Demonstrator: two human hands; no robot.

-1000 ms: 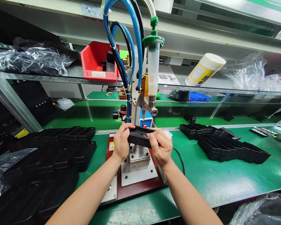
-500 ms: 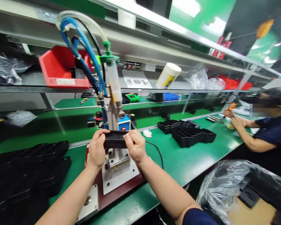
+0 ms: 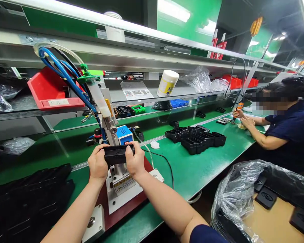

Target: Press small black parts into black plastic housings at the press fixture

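A black rectangular plastic housing [image 3: 118, 156] is held up between both hands, in front of the machine's column. My left hand [image 3: 98, 164] is closed on its left end, thumb on the near side. Around its right end my right hand [image 3: 136, 160] is closed, thumb pressed on the face. Behind the housing rises a bench-top dispensing machine [image 3: 109, 126] with a clear syringe [image 3: 99, 98] and blue hoses. Its metal base plate [image 3: 113, 202] lies below my hands. What is inside the housing cannot be made out.
Stacked black housings [image 3: 202, 140] stand on the green bench [image 3: 164, 172] to the right; more black parts [image 3: 27, 202] lie at left. A plastic-lined box [image 3: 230, 189] holds black parts at lower right. A red bin [image 3: 55, 89] sits on the shelf. A co-worker [image 3: 281, 131] holds an orange-handled tool.
My view has shifted, so the machine and shelf appear farther left and tilted differently. Both hands still hold the black housing, now slightly lower and farther left in view.
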